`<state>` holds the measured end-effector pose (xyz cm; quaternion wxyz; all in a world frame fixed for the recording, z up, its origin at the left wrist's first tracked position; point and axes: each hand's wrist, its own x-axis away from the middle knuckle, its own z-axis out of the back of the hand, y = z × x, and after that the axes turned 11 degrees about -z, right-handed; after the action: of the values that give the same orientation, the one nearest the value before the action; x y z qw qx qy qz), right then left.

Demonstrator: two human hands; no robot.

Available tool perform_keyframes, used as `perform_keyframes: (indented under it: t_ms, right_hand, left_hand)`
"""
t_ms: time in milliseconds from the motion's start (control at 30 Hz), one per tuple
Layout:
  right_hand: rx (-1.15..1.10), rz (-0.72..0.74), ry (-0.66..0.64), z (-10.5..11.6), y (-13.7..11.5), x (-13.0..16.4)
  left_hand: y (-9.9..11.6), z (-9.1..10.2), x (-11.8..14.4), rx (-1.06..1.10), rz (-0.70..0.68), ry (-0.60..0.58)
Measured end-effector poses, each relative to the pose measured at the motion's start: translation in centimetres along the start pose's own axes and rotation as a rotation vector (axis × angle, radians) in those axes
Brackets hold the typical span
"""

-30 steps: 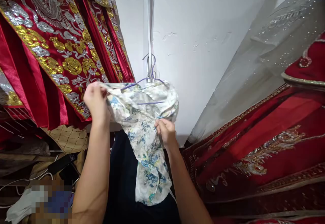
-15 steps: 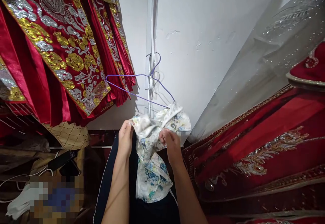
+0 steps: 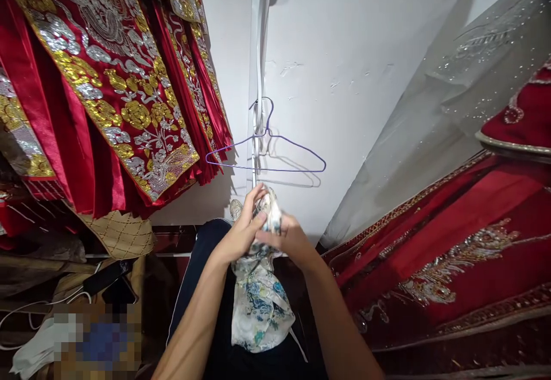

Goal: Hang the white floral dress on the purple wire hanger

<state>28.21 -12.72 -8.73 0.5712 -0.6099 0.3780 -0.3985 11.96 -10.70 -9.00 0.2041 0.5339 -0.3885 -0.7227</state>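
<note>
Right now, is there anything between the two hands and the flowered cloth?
No. The left hand and the right hand both grip the bunched top of the flowered cloth directly, and nothing visible lies between. The purple hanger hangs bare on the wall above, apart from the cloth.

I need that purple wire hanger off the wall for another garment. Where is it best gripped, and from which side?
Grip the purple wire hanger at the neck, just under its hook where the two sloping arms meet, coming from the front and lifting upward. It hangs bare and level against the white wall; the thin bottom wire would tilt if held at one end. Both hands, left hand and right hand, are full of floral cloth.
</note>
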Motion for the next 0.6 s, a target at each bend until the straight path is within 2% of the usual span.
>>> perform_keyframes:
  t_ms: [67, 133, 200, 267, 333, 367, 433, 500, 567, 600]
  right_hand:
    - [-0.123, -0.014, 0.023, 0.9, -1.7, -0.5]
    - [-0.162, 0.004, 0.057, 2.4, -3.5, -0.9]
    - [-0.116, 0.065, 0.060, 4.3, -5.3, -1.1]
    - [-0.084, 0.172, 0.029, 6.4, -6.9, -1.3]
    - [-0.113, 0.307, 0.004, 8.4, -8.1, -1.6]
    - [-0.134, 0.381, 0.032, 9.3, -8.5, -1.9]
    - [-0.104, 0.506, 0.189, 10.9, -8.7, -2.8]
    - [0.010, 0.576, 0.419, 11.8, -8.2, -4.4]
    - [0.111, 0.568, 0.592, 12.0, -7.0, -6.4]
    - [0.150, 0.542, 0.625, 11.8, -6.3, -7.6]
  left_hand:
    - [-1.0, 0.9, -0.4, 0.015, 0.075, -0.101]
    - [-2.1, 1.5, -0.5, 0.021, 0.180, -0.278]
    - [-2.9, 2.1, -0.2, 0.007, 0.264, -0.447]
    - [-3.1, 3.0, 0.3, -0.068, 0.277, -0.533]
    - [-2.8, 4.4, 0.8, -0.220, 0.238, -0.535]
    - [-2.6, 5.2, 1.0, -0.310, 0.228, -0.538]
    - [-2.0, 7.1, 1.2, -0.490, 0.242, -0.553]
    - [-1.3, 8.8, 1.1, -0.605, 0.275, -0.547]
    - [-0.6, 9.9, 0.8, -0.617, 0.272, -0.471]
    - [-0.2, 10.2, 0.6, -0.576, 0.257, -0.407]
